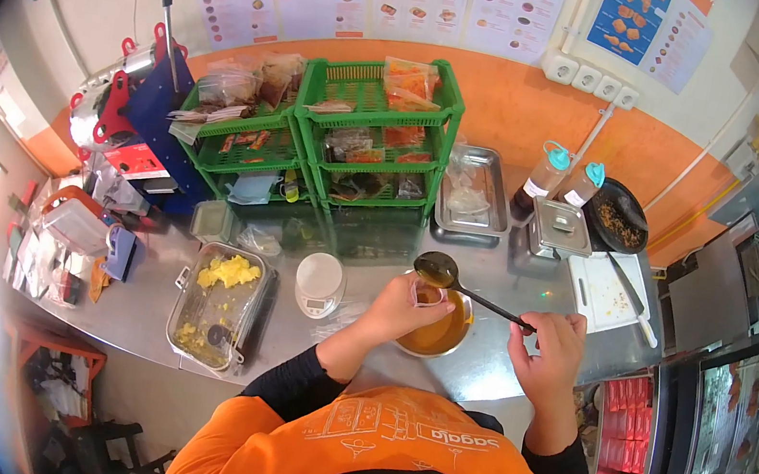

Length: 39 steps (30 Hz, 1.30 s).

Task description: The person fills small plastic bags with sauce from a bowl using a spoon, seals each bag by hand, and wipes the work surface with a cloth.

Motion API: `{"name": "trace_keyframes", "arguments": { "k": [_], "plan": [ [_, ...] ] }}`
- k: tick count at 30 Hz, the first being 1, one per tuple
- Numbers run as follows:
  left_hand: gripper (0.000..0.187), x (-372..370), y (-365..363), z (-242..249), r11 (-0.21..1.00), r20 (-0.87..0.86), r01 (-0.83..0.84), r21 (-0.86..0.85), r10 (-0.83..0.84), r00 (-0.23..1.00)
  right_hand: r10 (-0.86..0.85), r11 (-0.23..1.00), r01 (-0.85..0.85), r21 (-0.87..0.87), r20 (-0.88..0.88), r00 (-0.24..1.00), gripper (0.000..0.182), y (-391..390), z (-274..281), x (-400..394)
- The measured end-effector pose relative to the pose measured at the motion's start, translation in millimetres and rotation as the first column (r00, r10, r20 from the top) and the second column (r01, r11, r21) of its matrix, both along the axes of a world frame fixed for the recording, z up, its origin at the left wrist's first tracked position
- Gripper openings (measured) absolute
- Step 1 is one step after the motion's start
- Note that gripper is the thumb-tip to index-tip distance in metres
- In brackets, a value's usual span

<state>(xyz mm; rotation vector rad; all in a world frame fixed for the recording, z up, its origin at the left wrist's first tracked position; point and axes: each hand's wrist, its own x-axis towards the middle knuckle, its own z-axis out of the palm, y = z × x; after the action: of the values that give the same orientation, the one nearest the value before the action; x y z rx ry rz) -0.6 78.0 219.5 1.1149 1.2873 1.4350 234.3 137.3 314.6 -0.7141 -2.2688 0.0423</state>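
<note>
My left hand is closed round a small clear plastic cup with brown sauce in it. In my right hand is the handle of a black ladle. The ladle's bowl tilts just above the cup and has brown sauce on it. Beneath both sits a metal bowl of orange-brown sauce, partly hidden by my left hand. Left of that hand stands a white kitchen scale with nothing on its plate.
A metal tray with yellow food lies to the left. Green stacked baskets of packets stand behind. A knife rests on a white cutting board at right, near squeeze bottles and a black pan.
</note>
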Motion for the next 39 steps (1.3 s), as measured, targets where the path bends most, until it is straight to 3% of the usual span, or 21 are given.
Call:
{"name": "trace_keyframes", "arguments": {
  "k": [4, 9, 12, 13, 15, 17, 19, 20, 23, 24, 25, 28, 31, 34, 37, 39],
  "plan": [
    [0.018, -5, -2, -21, 0.994, -0.069, 0.086, -0.068, -0.091, 0.993, -0.034, 0.962, 0.02, -0.272, -0.048, 0.998, 0.014, -2, -8, 3],
    [0.017, -35, -17, -49, 0.945, 0.297, 0.327, 0.016, -0.317, 0.901, -0.122, 0.766, 0.077, -0.638, -0.027, 0.992, 0.011, 6, -41, 9],
    [0.017, -57, -27, -31, 0.923, 0.498, 0.344, 0.171, -0.382, 0.778, -0.051, 0.726, 0.048, -0.687, 0.015, 0.999, 0.013, 13, -99, 12],
    [0.017, -61, -29, -19, 0.917, 0.549, 0.324, 0.234, -0.399, 0.734, -0.027, 0.729, 0.093, -0.678, 0.107, 0.994, 0.013, 13, -119, 12],
    [0.021, -66, -28, 5, 0.879, 0.555, 0.325, 0.348, -0.473, 0.684, 0.019, 0.748, 0.176, -0.64, 0.285, 0.958, 0.014, 13, -157, 11],
    [0.023, -69, -31, 26, 0.848, 0.571, 0.332, 0.414, -0.526, 0.631, 0.061, 0.726, 0.204, -0.657, 0.357, 0.932, 0.02, 10, -189, 9],
    [0.023, -71, -35, 38, 0.832, 0.512, 0.369, 0.415, -0.549, 0.661, 0.079, 0.719, 0.243, -0.651, 0.425, 0.902, 0.023, 1, -188, -2],
    [0.022, -71, -38, 44, 0.825, 0.483, 0.387, 0.413, -0.558, 0.674, 0.105, 0.706, 0.341, -0.621, 0.567, 0.817, 0.03, -2, -185, -3],
    [0.02, -61, -44, 55, 0.807, 0.342, 0.462, 0.368, -0.579, 0.74, 0.117, 0.87, 0.064, -0.488, 0.331, 0.936, 0.038, -22, -125, -31],
    [0.018, -62, -44, 52, 0.784, 0.224, 0.519, 0.34, -0.603, 0.765, 0.258, 0.729, -0.154, -0.667, 0.059, 0.964, 0.039, -25, -107, -42],
    [0.016, -57, -45, 55, 0.774, 0.187, 0.544, 0.325, -0.616, 0.765, 0.328, 0.534, -0.386, -0.752, -0.236, 0.915, 0.039, -28, -92, -52],
    [0.016, -42, -45, 64, 0.731, 0.047, 0.623, 0.278, -0.658, 0.751, 0.316, 0.09, -0.78, -0.619, -0.725, 0.612, 0.03, -39, -70, -73],
    [0.022, -28, -53, 70, 0.812, 0.092, 0.535, 0.234, -0.566, 0.819, 0.221, 0.019, -0.8, -0.6, -0.778, 0.588, 0.019, -37, -60, -89],
    [0.025, -21, -61, 69, 0.927, -0.11, 0.243, 0.285, -0.221, 0.969, 0.072, 0.012, -0.771, -0.637, -0.768, 0.636, 0.014, -31, -68, -89],
    [0.022, -22, -64, 52, 0.981, -0.034, -0.042, 0.189, 0.049, 0.998, 0.061, 0.206, -0.78, -0.591, -0.788, 0.613, 0.011, -35, -59, -99],
    [0.02, -25, -66, 44, 0.984, 0.031, -0.103, 0.144, 0.099, 0.995, 0.043, 0.24, -0.769, -0.593, -0.785, 0.619, 0.009, -38, -52, -104]
  ]
}}
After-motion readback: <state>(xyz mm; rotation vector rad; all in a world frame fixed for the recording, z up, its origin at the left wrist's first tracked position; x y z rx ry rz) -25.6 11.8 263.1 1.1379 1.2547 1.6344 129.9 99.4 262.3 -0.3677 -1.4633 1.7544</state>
